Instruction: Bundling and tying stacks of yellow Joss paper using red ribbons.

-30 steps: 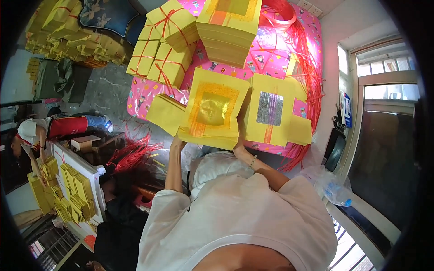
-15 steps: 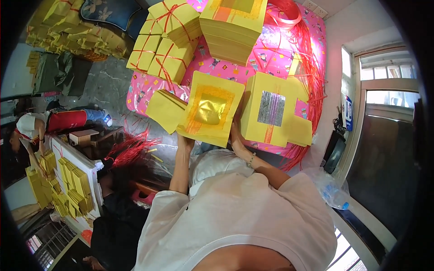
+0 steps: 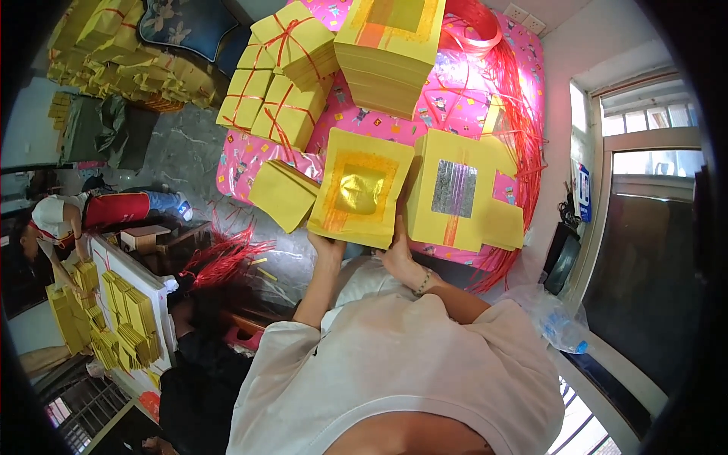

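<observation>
In front of me is a stack of yellow joss paper (image 3: 326, 205), its top sheet bearing a gold foil square with an orange border. My left hand (image 3: 326, 247) grips its near left corner, the fingers hidden beneath. My right hand (image 3: 400, 259) holds the near right corner, fingers partly covered by the paper. A smaller folded yellow bundle (image 3: 281, 196) lies just left of the stack. On the right, close to my right hand, sits a thick stack of yellow paper with a silver foil square (image 3: 454, 186).
A pink patterned cloth (image 3: 250, 173) covers the table. Red-tied yellow bundles (image 3: 294, 114) and a tall yellow paper block (image 3: 385, 76) stand behind. Red plastic strips (image 3: 519, 114) hang along the right edge. At left, another person (image 3: 61, 220) works at a white table (image 3: 155, 284) with yellow bundles.
The joss paper stack has shifted slightly right and nearer, and sits straighter. My right hand has slid from its right side down to the near corner. My left hand moved right with it.
</observation>
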Demonstrator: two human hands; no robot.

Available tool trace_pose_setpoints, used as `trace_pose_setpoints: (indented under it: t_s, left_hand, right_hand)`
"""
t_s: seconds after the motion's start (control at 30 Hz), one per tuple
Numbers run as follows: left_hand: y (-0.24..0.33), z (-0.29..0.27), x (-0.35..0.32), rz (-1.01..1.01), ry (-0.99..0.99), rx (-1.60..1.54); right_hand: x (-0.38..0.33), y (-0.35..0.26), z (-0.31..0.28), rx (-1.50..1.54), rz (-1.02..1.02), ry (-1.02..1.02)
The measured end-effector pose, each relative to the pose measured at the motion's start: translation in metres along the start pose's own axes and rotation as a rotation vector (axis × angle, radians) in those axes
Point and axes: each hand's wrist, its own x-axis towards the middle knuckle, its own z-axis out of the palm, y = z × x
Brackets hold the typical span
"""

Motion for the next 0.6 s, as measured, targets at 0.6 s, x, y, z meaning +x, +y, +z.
trace_pose_setpoints:
  t_s: [0.6]
  left_hand:
    - [-0.023, 0.027, 0.03, 0.038, 0.118, 0.096]
  right_hand:
    - [0.01, 0.011, -0.017, -0.109, -0.094, -0.044]
